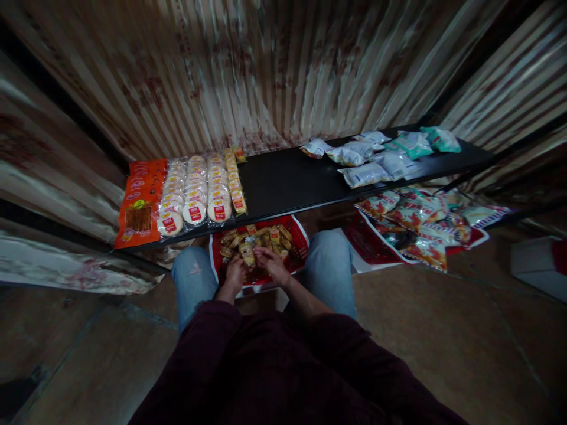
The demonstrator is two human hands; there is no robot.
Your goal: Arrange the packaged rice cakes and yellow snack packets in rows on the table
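Between my knees, a red and white bag or sheet (303, 236) bears many small yellow-wrapped snacks. Over it, my left hand (235, 273) and my right hand (271, 264) are close together, with a small clear-and-yellow packet (247, 254) between their fingertips. The fingers of both are bent in on that packet. On the black shelf (283, 180) beyond, a column of yellow packets (235, 183) stands beside rows of round white crackers (195, 211) in clear wrap. An orange snack bag (139, 203) lies at the shelf's left end.
White and teal snack bags (365, 175) lie on the shelf's right part. Below them, red and white chip bags (416, 215) are piled on a red sheet (365, 239). A pleated curtain (266, 77) hangs behind the shelf. A pale box (535, 265) stands at the far right.
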